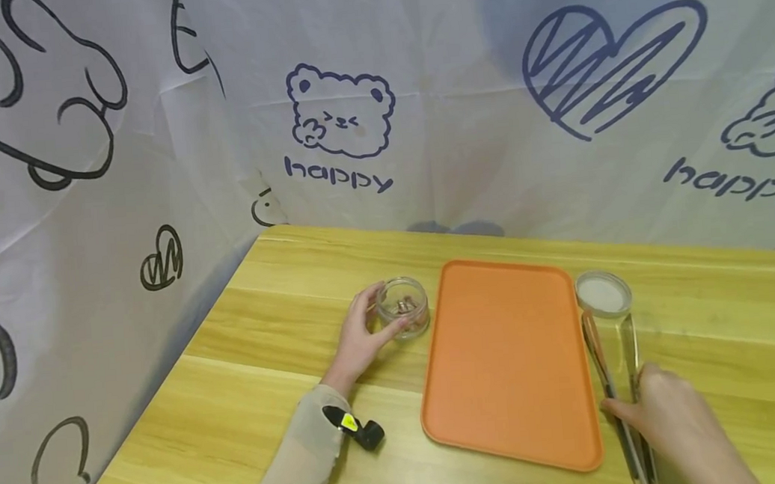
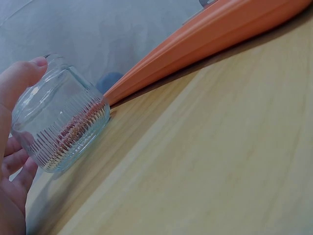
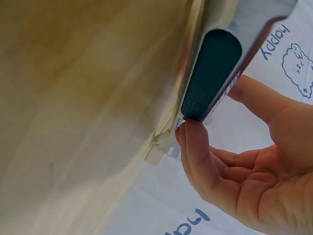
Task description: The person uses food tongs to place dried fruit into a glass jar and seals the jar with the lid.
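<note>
My left hand (image 1: 359,340) holds a small clear glass jar (image 1: 420,321), thumb on the near side and fingers around the left. The jar stands upright beside the tray. Ribbing runs around its lower wall, and small reddish-brown pieces (image 2: 78,128) lie at the bottom in the left wrist view. To the right of the tray, my right hand (image 1: 681,410) grips a pair of long metal tongs (image 1: 604,369), thumb on one arm and fingers on the other. Their arms stand apart, tips pointing away from me. A dark teal grip (image 3: 212,73) shows on the tongs in the right wrist view.
An orange rectangular tray (image 1: 510,361) lies between the hands on the wooden table (image 1: 237,402). Just past the tongs' tips sits a shallow round clear dish or lid (image 1: 602,292) with a whitish middle. Behind the table hangs a white cloth (image 1: 447,133) with drawings.
</note>
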Demonstrator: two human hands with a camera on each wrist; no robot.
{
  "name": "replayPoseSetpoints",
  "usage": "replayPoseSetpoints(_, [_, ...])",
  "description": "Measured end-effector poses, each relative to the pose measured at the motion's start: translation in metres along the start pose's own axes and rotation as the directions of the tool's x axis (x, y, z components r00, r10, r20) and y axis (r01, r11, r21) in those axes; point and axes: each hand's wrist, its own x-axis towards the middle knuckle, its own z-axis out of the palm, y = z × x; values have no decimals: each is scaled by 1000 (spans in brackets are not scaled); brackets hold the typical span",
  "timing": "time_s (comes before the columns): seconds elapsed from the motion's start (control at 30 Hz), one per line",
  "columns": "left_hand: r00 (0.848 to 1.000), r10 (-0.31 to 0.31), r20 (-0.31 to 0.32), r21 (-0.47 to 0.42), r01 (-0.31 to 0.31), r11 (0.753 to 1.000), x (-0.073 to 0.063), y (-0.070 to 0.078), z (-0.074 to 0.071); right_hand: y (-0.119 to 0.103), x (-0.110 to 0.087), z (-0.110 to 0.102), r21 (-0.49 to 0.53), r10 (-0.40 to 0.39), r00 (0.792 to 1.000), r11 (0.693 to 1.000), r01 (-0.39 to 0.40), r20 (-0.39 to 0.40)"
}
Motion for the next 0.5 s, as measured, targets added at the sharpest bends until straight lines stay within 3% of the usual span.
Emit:
replayPoseSetpoints(0.1, [1000, 2, 3, 1, -2, 1000, 1, 1, 0, 0, 0, -6, -14, -24, 999, 1000, 23, -25])
replayPoseSetpoints(0.23, [1000, 7, 3, 0, -7, 1000, 2, 3, 1, 5, 13, -30, -22, -47, 995, 999, 46, -92])
replayPoseSetpoints(0.33, [1000, 3, 0, -4, -3, 1000, 2, 3, 1, 14, 35, -49, 20, -75, 987, 997, 78, -145])
replayPoseSetpoints(0.5, [1000, -1, 0, -6, 1, 1000, 1, 4, 0, 37, 73, -60, 107, -196, 968, 971, 214, -158])
